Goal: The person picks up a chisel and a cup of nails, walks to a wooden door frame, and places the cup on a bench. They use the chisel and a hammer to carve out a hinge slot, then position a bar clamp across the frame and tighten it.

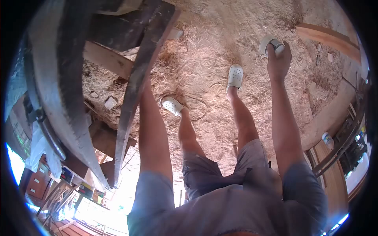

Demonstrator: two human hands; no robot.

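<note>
My right hand is closed around a small white object with a round rim and a grey band. I cannot make out its exact kind. It is held out over the floor, away from my body. My left forearm reaches forward and passes behind a dark wooden beam. That beam hides my left hand, so its fingers and anything in them do not show.
Dusty ground strewn with shavings lies around my pale clogs. A thin hoop-like cord loops near my left foot. A reddish plank lies at the far right. Large timber pieces crowd the left side, close to my arm.
</note>
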